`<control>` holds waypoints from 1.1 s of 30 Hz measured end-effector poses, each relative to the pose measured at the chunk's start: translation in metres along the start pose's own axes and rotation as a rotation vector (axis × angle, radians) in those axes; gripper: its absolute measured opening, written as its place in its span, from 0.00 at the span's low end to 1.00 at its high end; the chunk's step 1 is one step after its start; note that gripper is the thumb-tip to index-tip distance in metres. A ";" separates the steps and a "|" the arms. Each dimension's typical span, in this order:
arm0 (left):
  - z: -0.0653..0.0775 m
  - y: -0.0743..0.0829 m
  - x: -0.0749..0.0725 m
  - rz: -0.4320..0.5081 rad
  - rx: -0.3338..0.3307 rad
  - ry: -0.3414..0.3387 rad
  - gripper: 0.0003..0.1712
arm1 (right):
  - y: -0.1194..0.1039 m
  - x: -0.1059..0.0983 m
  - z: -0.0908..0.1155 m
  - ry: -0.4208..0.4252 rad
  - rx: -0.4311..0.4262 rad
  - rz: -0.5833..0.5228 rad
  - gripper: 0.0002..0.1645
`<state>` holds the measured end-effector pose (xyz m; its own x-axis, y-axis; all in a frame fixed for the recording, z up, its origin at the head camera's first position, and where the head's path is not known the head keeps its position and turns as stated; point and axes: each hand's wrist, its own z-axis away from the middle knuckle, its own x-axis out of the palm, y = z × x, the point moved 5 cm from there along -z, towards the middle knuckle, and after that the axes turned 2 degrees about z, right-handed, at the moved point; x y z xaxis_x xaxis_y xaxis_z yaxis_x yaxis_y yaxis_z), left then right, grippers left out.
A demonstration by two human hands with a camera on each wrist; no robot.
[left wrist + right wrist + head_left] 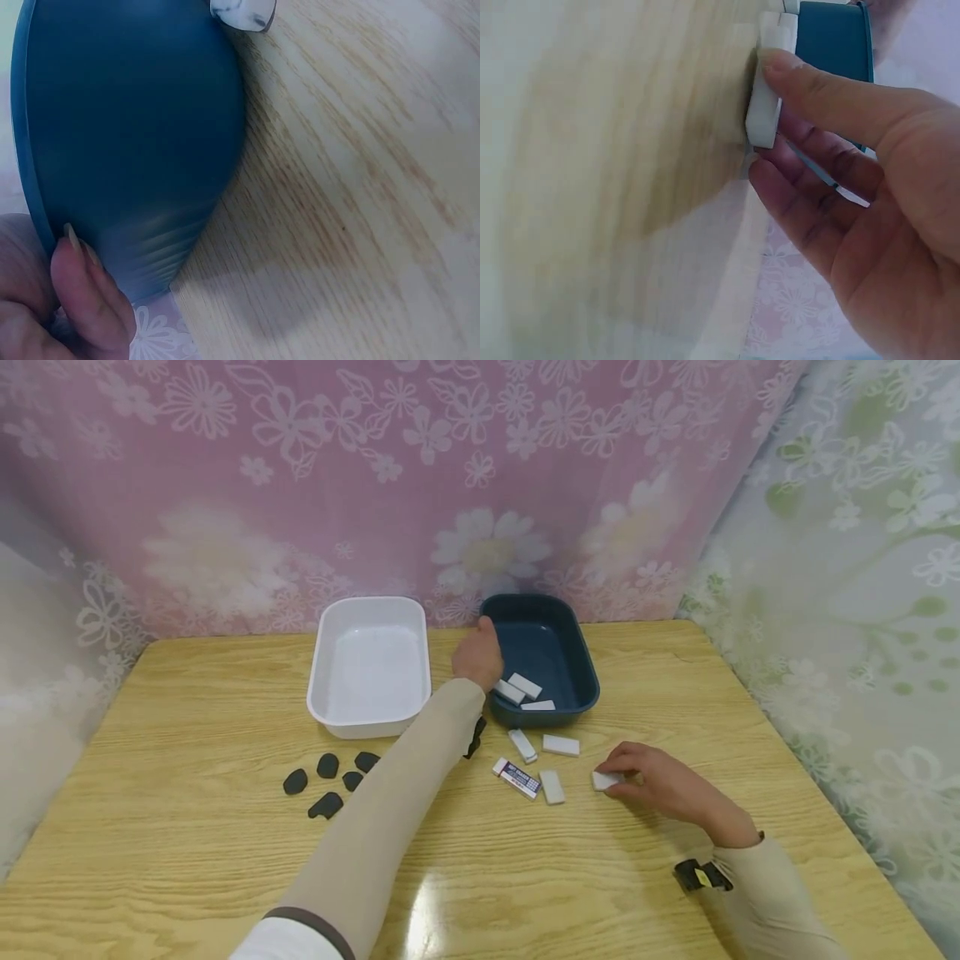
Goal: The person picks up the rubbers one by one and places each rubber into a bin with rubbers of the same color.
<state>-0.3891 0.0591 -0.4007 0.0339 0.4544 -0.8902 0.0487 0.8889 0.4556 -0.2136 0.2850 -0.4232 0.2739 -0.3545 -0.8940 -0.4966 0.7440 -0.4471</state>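
My left hand (478, 653) grips the left rim of a dark blue plastic tub (536, 718); its fingers curl at that rim in the left wrist view. Inside the tub, near its front, lie a few white erasers (525, 685). To the right, my right hand (660, 781) pinches a white eraser (763, 112) between thumb and fingers, low over the table. Between this hand and the tub are more erasers: a plain white one (561, 745), another standing out below it (552, 787), a white one (522, 746) close to the tub, and one in a printed sleeve (517, 778).
A white plastic tub (367, 729) stands left of the blue one. In front of it are several small black flat pieces (296, 782), some near my left sleeve (382, 810). Flowered cloth (480, 485) hangs behind the wooden table (187, 827).
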 end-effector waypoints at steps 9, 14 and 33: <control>-0.001 0.000 -0.001 -0.008 -0.005 0.004 0.23 | -0.011 -0.036 -0.025 0.176 0.013 -0.074 0.15; -0.001 0.001 -0.003 -0.011 -0.011 0.013 0.22 | -0.014 -0.060 -0.047 0.269 -0.006 -0.051 0.16; 0.002 0.001 -0.001 -0.022 -0.004 0.007 0.21 | -0.003 -0.049 -0.137 0.162 0.168 0.075 0.18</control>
<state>-0.3868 0.0592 -0.3995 0.0257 0.4351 -0.9000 0.0454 0.8989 0.4358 -0.3383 0.2221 -0.3822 0.0984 -0.3707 -0.9235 -0.3632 0.8506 -0.3802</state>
